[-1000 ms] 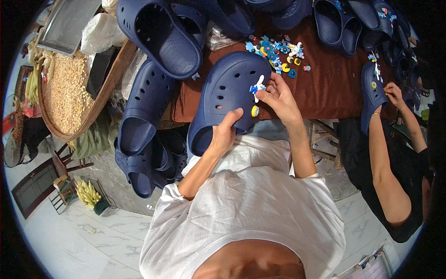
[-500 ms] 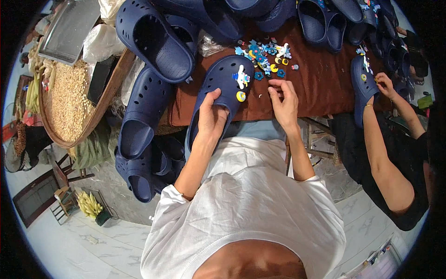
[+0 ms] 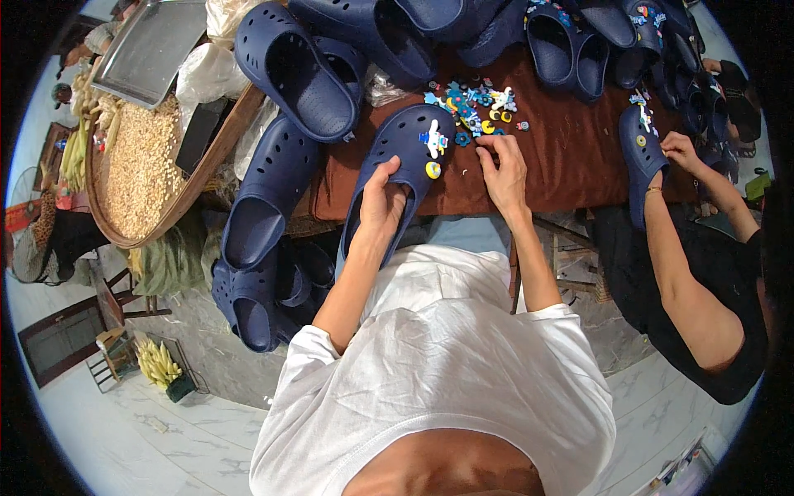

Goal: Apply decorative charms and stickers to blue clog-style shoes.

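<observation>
My left hand [image 3: 382,202] grips a navy foam clog [image 3: 401,132] by its opening, thumb on top and fingers inside. On the clog's toe sit a white character charm [image 3: 432,139] and a round yellow charm [image 3: 432,170]. My right hand [image 3: 503,178] is over the brown cloth [image 3: 562,149], fingers loosely curved and thumb apart, with nothing visible in it. Its fingertips are just beside a blue flower charm [image 3: 462,140] and the near edge of a pile of small colourful charms [image 3: 467,103].
More navy clogs [image 3: 298,83] are stacked at the far side and left. A basket of pale kernels [image 3: 136,182] and a metal tray [image 3: 149,50] lie left. At right, a co-worker's hands [image 3: 680,150] handle another decorated clog [image 3: 637,157].
The view has shifted slightly. My right hand has moved a little left toward the blue flower charm, its fingertips drawing closer to it. My left hand keeps holding the clog.
</observation>
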A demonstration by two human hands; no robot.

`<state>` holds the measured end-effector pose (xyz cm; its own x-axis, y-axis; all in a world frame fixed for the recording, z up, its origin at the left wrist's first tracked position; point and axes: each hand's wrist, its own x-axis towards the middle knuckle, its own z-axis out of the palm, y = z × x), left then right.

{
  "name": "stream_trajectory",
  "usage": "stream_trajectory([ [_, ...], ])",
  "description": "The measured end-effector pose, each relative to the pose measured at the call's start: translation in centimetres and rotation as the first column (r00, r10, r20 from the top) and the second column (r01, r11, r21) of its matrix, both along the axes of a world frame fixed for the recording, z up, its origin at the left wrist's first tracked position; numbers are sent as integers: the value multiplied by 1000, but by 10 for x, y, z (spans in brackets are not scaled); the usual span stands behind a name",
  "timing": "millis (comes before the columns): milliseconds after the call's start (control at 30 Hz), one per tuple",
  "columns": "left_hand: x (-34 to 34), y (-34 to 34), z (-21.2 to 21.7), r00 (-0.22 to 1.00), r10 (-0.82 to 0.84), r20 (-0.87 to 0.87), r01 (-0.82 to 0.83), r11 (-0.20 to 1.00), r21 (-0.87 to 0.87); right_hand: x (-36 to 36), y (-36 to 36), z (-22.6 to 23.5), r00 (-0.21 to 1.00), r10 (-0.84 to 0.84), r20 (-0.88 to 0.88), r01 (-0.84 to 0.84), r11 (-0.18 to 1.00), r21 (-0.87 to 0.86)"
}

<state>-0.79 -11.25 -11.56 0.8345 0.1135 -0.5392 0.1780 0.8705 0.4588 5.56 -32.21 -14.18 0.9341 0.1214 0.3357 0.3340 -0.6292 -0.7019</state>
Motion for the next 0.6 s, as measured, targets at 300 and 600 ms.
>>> stream_trajectory([
  [300, 2, 1, -12, 999, -9, 48, 11, 999, -42, 14, 9, -4, 998, 25, 62, -22, 999, -41],
  [600, -5, -2, -6, 997, -22, 67, 22, 1000, 6, 21, 0, -7, 995, 35, 97, -24, 994, -110],
])
